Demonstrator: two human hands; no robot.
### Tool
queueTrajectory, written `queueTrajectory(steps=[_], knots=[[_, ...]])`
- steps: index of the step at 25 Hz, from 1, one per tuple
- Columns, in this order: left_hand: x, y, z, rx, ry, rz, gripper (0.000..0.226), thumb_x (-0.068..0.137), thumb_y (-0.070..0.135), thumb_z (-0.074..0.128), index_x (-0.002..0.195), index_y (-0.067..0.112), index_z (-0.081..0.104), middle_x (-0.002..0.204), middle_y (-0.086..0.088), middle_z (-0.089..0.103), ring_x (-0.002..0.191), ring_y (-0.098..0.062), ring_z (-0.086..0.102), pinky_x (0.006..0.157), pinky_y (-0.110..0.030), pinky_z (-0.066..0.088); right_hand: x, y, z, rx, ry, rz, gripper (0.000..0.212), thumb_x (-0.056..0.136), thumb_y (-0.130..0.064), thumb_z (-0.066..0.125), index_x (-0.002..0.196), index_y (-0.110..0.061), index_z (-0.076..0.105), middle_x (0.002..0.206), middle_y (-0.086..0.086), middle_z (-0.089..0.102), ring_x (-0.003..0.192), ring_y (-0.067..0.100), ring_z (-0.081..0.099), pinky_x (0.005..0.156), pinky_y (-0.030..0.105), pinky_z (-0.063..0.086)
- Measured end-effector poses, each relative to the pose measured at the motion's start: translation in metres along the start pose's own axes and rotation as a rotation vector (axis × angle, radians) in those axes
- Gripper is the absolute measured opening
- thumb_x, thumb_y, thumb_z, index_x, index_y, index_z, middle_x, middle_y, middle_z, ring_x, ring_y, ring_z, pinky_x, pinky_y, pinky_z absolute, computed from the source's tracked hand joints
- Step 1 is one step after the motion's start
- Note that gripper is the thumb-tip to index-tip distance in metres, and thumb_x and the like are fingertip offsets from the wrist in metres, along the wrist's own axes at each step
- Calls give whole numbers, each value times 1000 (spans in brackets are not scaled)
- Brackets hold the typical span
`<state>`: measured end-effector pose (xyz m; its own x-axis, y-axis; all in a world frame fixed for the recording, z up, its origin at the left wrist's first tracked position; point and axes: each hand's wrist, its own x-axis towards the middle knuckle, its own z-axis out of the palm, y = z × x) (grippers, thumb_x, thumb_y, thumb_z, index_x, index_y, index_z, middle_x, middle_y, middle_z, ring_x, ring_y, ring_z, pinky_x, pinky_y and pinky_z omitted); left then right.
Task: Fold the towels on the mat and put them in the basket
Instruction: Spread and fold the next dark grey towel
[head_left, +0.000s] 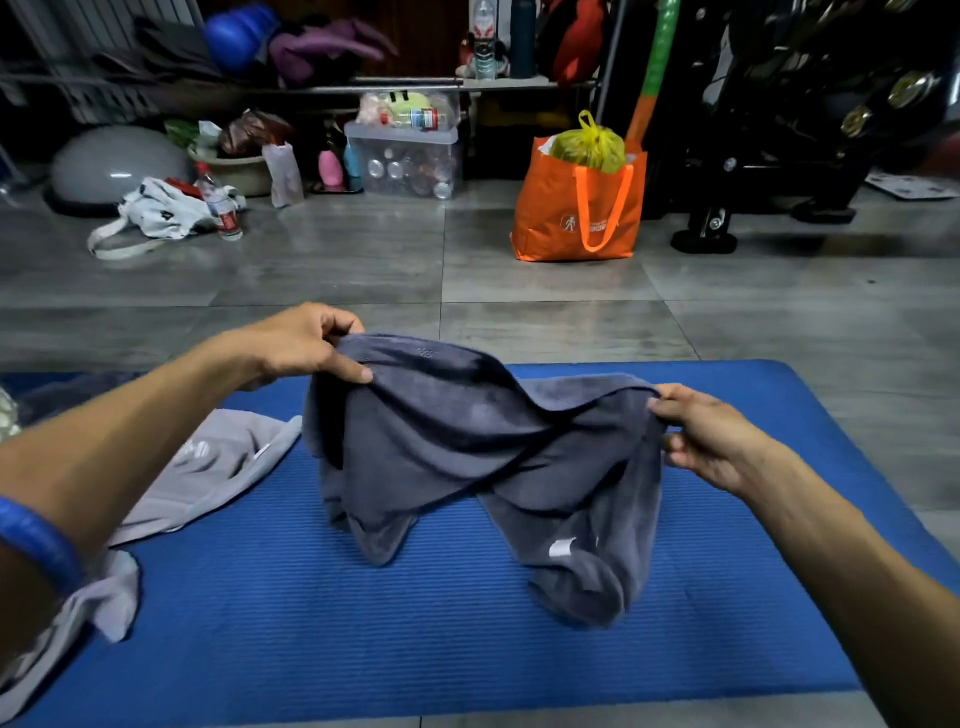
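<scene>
A dark grey towel (457, 441) hangs crumpled above the blue ribbed mat (363, 639), its lower folds resting on the mat. My left hand (301, 345) pinches its upper left edge. My right hand (706, 436) pinches its right edge, a little lower. A small white label shows near the towel's bottom right. A light grey towel (208, 473) lies rumpled on the mat's left side, partly under my left forearm. No basket is in view.
Beyond the mat lies grey tiled floor (363, 280). An orange tote bag (582, 202) stands at the back right next to black gym equipment (779, 130). A clear storage box (410, 161), a white bag (161, 208) and bottles line the back wall.
</scene>
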<state>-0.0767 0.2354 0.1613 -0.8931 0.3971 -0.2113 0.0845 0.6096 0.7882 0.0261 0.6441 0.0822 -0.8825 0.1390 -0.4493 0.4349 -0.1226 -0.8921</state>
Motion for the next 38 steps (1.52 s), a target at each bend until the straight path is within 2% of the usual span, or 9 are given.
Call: queueTrajectory(steps=[4,8,14,18,21,25,31,35,38], knots=[[-17,-2,-18,-127,-287,-201,9,76,-8,70,81,-1,65,62,-9,59,38,-7,41,31,-15,28,-27,-25,-17,-38,-476,54,8,77,-7,68,77,-10,60,49,4,39,26,5,26,30,12,28],[-18,-18,-38,1,-435,-387,20,66,9,80,82,4,70,70,-12,63,44,-9,47,31,-15,32,-18,-47,-23,-320,-285,91,13,85,-5,66,77,-9,57,50,5,47,32,12,43,32,21,42],[30,-27,-29,464,355,-238,36,79,9,78,63,12,47,64,-10,51,68,-27,54,59,-31,43,57,-60,0,-801,402,-165,25,92,-10,61,70,-11,49,70,14,55,62,26,55,55,28,47],[43,-4,-59,277,922,112,22,75,1,63,74,17,49,82,-16,61,80,-31,59,75,-44,49,72,-116,5,-561,521,-701,2,90,-3,61,89,-1,60,95,16,64,87,20,57,69,10,40],[41,11,-64,241,1055,289,15,69,3,52,76,16,50,99,-11,71,90,-29,63,80,-41,50,63,-133,1,-637,631,-929,9,92,-13,57,97,-6,59,113,1,65,104,17,59,90,23,41],[31,-24,-20,262,878,226,23,73,-3,63,74,15,49,99,-10,72,87,-30,65,78,-41,53,63,-61,-24,-928,751,-932,9,93,-18,53,98,-10,55,99,18,61,97,38,52,81,44,41],[-1,-133,111,483,269,-59,37,69,6,70,65,24,38,66,-6,57,72,-35,63,59,-33,44,52,109,-58,-1261,618,-455,11,90,-13,59,85,-5,54,83,26,59,83,45,55,67,45,44],[-23,-169,167,766,-334,-293,20,77,27,69,92,24,56,106,-1,60,100,-22,61,80,-28,51,33,180,-65,-1436,413,-147,12,90,-17,53,95,-6,55,87,23,66,87,42,62,73,45,48],[-39,-169,192,983,-555,-324,44,87,25,64,127,16,49,130,-2,53,116,-20,57,89,-29,49,18,213,-60,-1422,280,16,24,89,-23,53,110,-13,58,109,16,65,100,38,62,80,42,48]])
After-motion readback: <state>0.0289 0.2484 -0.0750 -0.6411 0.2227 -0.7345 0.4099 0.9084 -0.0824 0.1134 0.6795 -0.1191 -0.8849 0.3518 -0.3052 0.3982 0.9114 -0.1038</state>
